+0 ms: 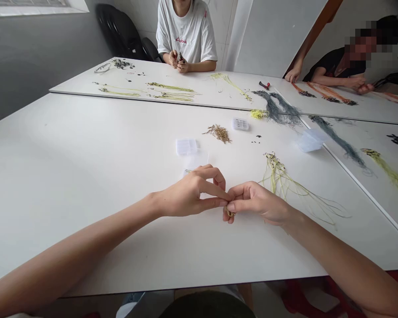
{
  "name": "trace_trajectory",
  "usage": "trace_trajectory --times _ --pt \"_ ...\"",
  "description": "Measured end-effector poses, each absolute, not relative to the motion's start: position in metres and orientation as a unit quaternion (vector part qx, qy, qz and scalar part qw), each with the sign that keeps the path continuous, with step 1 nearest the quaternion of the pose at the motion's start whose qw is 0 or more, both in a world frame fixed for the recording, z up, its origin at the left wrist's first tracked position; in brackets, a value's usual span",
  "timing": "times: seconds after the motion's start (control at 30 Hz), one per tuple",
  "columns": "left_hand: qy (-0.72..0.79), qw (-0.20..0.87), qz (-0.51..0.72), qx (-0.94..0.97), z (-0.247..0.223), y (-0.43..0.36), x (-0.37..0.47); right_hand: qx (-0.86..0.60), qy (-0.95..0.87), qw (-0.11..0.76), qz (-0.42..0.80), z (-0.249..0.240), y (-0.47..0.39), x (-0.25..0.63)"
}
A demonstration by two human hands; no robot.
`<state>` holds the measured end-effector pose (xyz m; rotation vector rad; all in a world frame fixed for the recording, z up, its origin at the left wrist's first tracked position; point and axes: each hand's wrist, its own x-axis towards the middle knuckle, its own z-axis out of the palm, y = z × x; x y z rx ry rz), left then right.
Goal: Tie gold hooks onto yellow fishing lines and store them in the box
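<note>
While both hands (pixel 192 194) (pixel 255 203) pinch a small hook (pixel 230 213) above the bench (pixel 86 176), fingertips closed tight, it could slip and prick.

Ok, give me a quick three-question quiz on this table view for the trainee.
1. True or false: the left hand and right hand meet fingertip to fingertip above the white table.
2. What lies just right of the right hand? A) yellow-green cord bundle B) pliers C) scissors
3. Fill in: the small gold item sits pinched under the ___ hand's fingers.

Key:
1. True.
2. A. The cords fan out beside that hand.
3. Right. It looks like a small metal hook or ring, too small to tell. The clear plastic box and the pile of brass hooks lie farther off, untouched.
</note>
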<state>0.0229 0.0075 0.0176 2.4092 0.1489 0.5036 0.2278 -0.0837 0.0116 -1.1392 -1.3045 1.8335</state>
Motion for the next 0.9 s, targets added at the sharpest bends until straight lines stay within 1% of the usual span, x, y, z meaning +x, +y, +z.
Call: trace_trajectory --times 0.13,0.33,0.47,0.6,0.77,0.9 --pt "0.069 0.301 0.181 0.934 0.018 0.005 0.023 -0.435 -0.491 0.303 0.691 0.009 -0.083 0.228" --pt "0.113 0.205 0.158 0.959 0.024 -0.004 0.024 -0.440 -0.489 0.333 0.676 0.006 -0.084 0.226" --pt "0.120 0.174 0.171 0.962 0.024 -0.006 0.024 -0.428 -0.484 0.351 0.678 0.008 -0.082 0.225" --pt "0.126 0.161 0.205 0.957 0.024 -0.004 0.023 -0.405 -0.448 0.359 0.711 0.010 -0.080 0.226" --pt "0.107 0.127 0.240 0.956 0.023 -0.004 0.024 -0.367 -0.397 0.333 0.772 0.008 -0.080 0.224" --pt "0.112 0.114 0.250 0.955 0.022 -0.004 0.024 -0.345 -0.384 0.345 0.784 0.008 -0.082 0.221"
